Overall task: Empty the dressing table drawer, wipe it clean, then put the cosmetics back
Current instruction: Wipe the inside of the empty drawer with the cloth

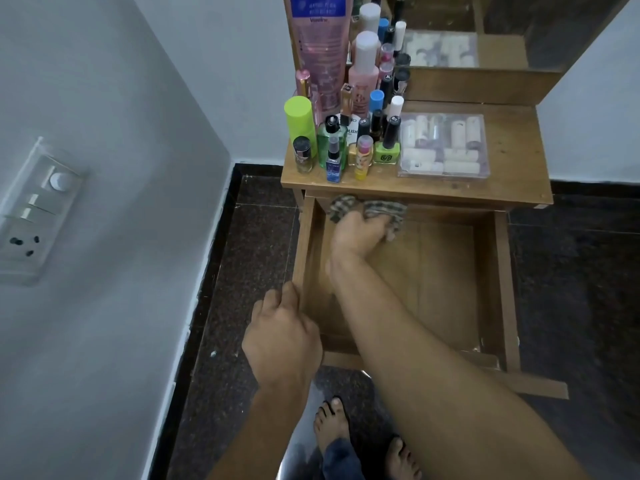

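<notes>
The wooden drawer (498, 271) is pulled far out of the dressing table (512, 147), and its bottom is bare. My right hand (358, 233) reaches deep into the back left corner, shut on a checked cloth (384, 209) pressed against the drawer's back. My left hand (282, 327) grips the drawer's left side wall near the front. On the tabletop stand several cosmetics bottles (346, 133): nail polishes, a green bottle, a lime-capped can, a pink lotion tube. A clear plastic box (445, 145) of small white and pink tubes lies to their right.
A mirror (485, 26) rises behind the table. A grey wall with a switch panel (34, 209) is on the left. The floor (581, 306) is dark speckled stone. My bare feet (334, 424) are below the drawer's front.
</notes>
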